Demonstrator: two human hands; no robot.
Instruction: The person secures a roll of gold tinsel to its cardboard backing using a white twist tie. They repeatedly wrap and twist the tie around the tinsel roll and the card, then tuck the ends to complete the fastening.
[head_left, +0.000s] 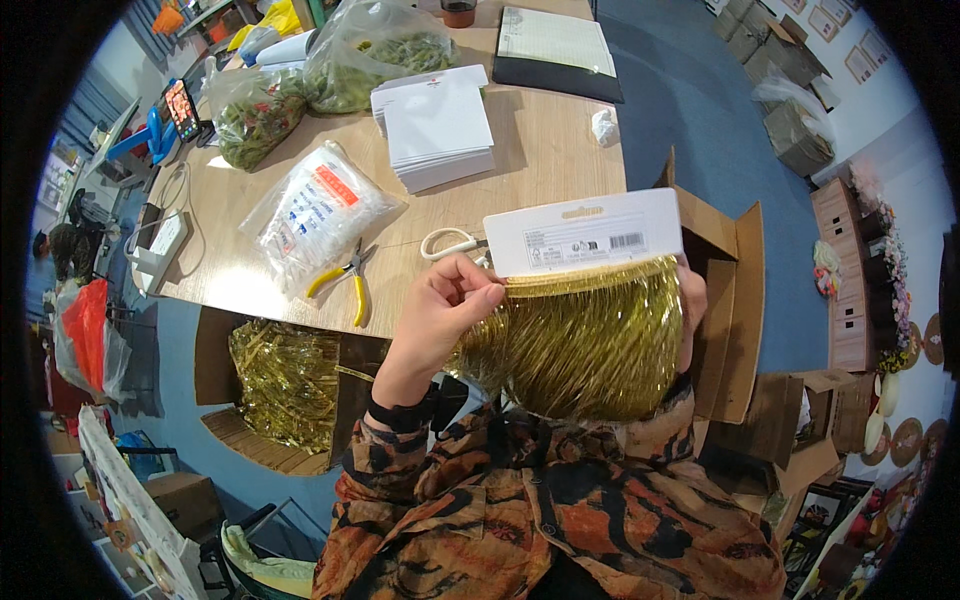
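Gold tinsel fringe (600, 337) hangs in front of my chest, below a white header card (585, 229) printed with small text and a barcode. My left hand (454, 307) pinches the fringe's top band at its left end, between thumb and fingers. At the right edge of the card and fringe is my right hand (694, 296), gripping them from the side; most of its fingers are hidden behind. Partly behind the card and my left hand lie white-handled scissors (448, 246). Yellow-handled pliers (343, 277) rest on the table, left of my left hand.
On the wooden table (555, 161) are a stack of white cards (439, 131), a plastic packet (322, 214), bags of greenery (259, 116) and a power strip (161, 251). One open carton (285, 390) holds gold tinsel below the table edge; another carton (727, 315) stands at right.
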